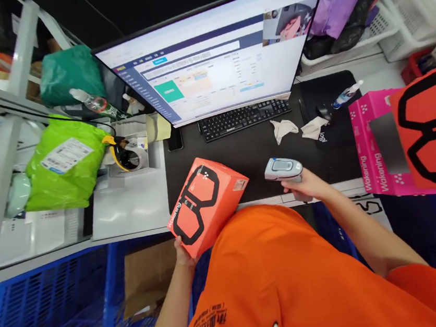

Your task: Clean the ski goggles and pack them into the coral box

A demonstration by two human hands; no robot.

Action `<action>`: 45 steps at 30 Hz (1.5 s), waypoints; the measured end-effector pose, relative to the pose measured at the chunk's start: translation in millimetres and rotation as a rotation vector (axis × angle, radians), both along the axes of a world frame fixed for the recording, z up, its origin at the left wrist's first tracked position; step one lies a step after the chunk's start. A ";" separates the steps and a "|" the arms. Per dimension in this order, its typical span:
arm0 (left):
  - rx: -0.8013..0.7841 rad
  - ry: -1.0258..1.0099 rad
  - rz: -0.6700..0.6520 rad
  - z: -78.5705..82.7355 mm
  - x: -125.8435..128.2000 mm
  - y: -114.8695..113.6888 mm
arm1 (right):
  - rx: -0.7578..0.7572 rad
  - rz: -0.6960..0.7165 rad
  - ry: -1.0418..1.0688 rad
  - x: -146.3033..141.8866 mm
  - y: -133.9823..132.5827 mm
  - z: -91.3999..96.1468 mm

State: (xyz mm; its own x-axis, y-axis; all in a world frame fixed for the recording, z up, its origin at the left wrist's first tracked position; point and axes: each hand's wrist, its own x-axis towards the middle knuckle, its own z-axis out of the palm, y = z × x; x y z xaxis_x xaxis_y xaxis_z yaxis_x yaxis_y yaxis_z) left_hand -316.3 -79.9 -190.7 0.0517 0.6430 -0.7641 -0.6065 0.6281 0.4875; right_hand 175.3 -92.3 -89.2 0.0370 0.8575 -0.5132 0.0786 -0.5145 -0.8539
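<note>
My left hand (184, 252) grips the lower corner of an orange-red box (206, 196) printed with black hexagon outlines and the word "Wakening". The box is tilted over the front edge of the desk, close to my body, and a small pale label shows on its right end. In my right hand (303, 188) is a grey-white barcode scanner (283, 168), its handle wrapped by my fingers, its head pointing left toward the box. A gap of desk mat separates scanner and box.
A large monitor (214, 64) and a black keyboard (244, 120) stand behind. Crumpled tissues (285, 129) lie near the mouse (323, 113). Pink boxes (369, 141) and another orange-red box (434, 128) are stacked right. A green parcel (64, 162) and tape dispenser (125, 155) sit left.
</note>
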 end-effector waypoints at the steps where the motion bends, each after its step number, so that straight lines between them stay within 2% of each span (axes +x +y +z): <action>1: -0.012 -0.002 0.006 4.2 3.3 0.2 | 0.022 -0.003 -0.072 -10.2 -2.9 -5.1; 4: 0.004 -0.002 -0.021 19.2 14.1 3.8 | 0.156 0.001 -0.228 -39.3 -6.8 -18.3; 6: 0.012 0.008 -0.028 29.5 22.2 6.7 | 0.236 0.010 -0.244 -54.8 -5.8 -21.8; 10: 0.050 0.009 -0.047 45.6 37.5 9.8 | 0.301 0.033 -0.210 -74.1 2.4 -16.2; 13: 0.079 -0.027 -0.069 50.7 43.2 9.8 | 0.336 0.032 -0.192 -79.8 10.4 -9.6; 18: 0.081 -0.059 -0.058 44.2 40.7 7.5 | 0.385 0.036 -0.098 -83.2 17.2 -5.3; 23: 0.020 -0.059 -0.015 32.5 36.4 3.8 | 0.341 0.029 -0.124 -84.0 19.8 -4.6; 27: 0.039 -0.104 -0.017 29.1 35.8 3.1 | 0.341 0.047 -0.102 -81.2 22.4 -4.3; 32: 0.022 -0.132 -0.018 28.0 33.0 3.7 | 0.309 0.015 -0.131 -76.4 17.6 -13.0; 35: 0.005 -0.115 -0.011 25.8 32.2 3.5 | 0.272 -0.054 -0.221 -63.3 10.2 -27.2; 37: 0.009 -0.109 -0.002 23.9 32.9 3.2 | 0.192 -0.093 -0.367 -44.9 3.8 -39.4; 41: -0.007 -0.107 0.006 19.6 36.0 3.3 | -0.182 -0.148 -0.794 10.2 -12.5 -63.2; 45: -0.045 -0.093 0.053 15.8 39.8 2.9 | -0.364 -0.275 -0.953 66.5 -29.7 -78.1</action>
